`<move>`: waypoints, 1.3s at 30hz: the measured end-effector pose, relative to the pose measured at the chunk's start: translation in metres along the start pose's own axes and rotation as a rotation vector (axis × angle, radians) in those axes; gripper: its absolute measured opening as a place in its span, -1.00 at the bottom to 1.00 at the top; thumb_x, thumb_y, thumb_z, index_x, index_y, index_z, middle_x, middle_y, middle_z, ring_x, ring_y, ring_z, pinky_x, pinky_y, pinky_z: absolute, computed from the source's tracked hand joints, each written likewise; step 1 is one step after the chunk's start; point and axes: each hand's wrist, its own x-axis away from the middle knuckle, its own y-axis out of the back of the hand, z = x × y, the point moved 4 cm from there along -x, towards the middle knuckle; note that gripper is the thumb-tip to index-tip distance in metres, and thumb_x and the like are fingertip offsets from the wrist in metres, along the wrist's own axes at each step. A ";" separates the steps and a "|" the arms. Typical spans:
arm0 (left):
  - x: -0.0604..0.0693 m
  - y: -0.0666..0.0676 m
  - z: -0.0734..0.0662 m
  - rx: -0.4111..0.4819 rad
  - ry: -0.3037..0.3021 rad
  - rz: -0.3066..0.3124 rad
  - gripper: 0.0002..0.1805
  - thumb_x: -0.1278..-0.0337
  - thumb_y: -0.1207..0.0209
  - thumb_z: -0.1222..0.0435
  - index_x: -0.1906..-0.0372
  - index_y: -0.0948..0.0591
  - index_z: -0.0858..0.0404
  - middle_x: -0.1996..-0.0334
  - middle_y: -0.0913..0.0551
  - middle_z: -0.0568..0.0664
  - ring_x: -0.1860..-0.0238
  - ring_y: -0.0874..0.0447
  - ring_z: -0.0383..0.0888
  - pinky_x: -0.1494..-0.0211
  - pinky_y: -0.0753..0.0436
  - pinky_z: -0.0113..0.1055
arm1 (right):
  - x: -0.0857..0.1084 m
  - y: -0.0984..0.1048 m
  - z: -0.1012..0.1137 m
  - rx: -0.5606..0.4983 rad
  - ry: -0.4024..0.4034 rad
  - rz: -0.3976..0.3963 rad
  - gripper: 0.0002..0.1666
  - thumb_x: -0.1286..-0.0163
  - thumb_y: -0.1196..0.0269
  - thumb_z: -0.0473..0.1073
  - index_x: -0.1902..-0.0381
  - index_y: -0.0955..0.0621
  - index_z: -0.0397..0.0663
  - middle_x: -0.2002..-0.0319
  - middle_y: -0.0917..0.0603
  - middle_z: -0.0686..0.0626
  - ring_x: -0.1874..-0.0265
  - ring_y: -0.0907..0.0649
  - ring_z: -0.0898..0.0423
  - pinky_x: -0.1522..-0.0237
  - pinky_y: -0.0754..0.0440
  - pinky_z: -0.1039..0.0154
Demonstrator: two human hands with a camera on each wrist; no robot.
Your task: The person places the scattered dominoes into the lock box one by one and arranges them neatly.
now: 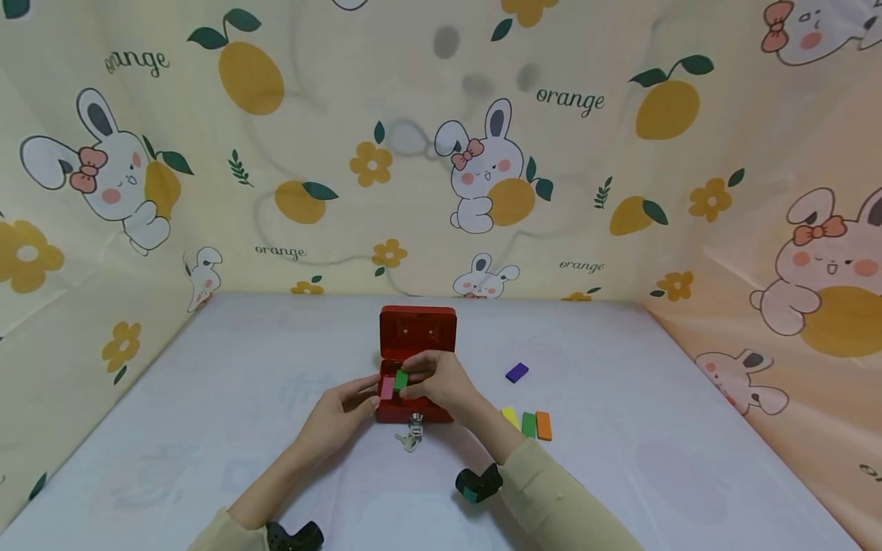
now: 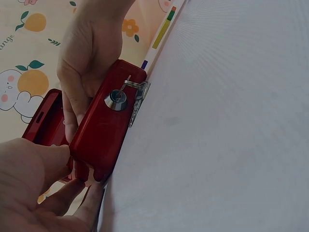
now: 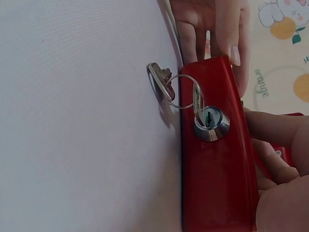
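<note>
The desk (image 1: pixel 606 367) I'm working at has a broad white top with faint darker patches, and an open red metal box with a hinged lid (image 1: pixel 436 413) stands on it in front of me. Off to the box's right I have three flat rectangular blocks lying in a row: a yellow block (image 1: pixel 510 417), partly hidden from me, then a green block (image 1: pixel 528 425) and an orange block (image 1: pixel 543 425) just beside each other. Farther from me than that row, a flat rectangular purple block (image 1: pixel 517 373) lies askew by itself.
</note>
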 end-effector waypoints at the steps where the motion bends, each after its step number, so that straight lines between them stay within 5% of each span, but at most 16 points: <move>1: 0.000 0.000 0.000 0.000 0.001 0.000 -0.50 -0.27 -0.18 0.20 -0.30 -0.47 0.17 -0.21 -0.51 0.06 -0.26 -0.41 0.06 -0.25 -0.41 0.04 | 0.000 0.000 0.000 0.001 -0.002 0.002 -0.58 -0.05 -0.45 -0.37 0.08 -0.64 -0.11 0.17 -0.67 -0.02 0.17 -0.64 0.04 0.04 -0.63 0.19; 19: -0.001 0.000 -0.002 -0.003 0.019 -0.016 -0.51 -0.28 -0.17 0.26 -0.29 -0.46 0.23 -0.21 -0.51 0.10 -0.27 -0.39 0.08 -0.27 -0.37 0.06 | -0.005 -0.003 -0.002 0.001 -0.020 0.037 -0.55 -0.03 -0.44 -0.42 0.07 -0.63 -0.14 0.15 -0.68 -0.05 0.18 -0.65 0.03 0.04 -0.63 0.18; 39: -0.001 0.000 0.001 0.000 -0.004 -0.012 -0.50 -0.27 -0.19 0.23 -0.30 -0.46 0.20 -0.21 -0.51 0.06 -0.26 -0.41 0.04 -0.26 -0.40 0.03 | -0.005 -0.007 0.002 0.134 -0.062 -0.049 -0.58 -0.02 -0.44 -0.42 0.12 -0.62 -0.18 0.22 -0.70 -0.05 0.16 -0.63 0.02 -0.08 -0.56 0.01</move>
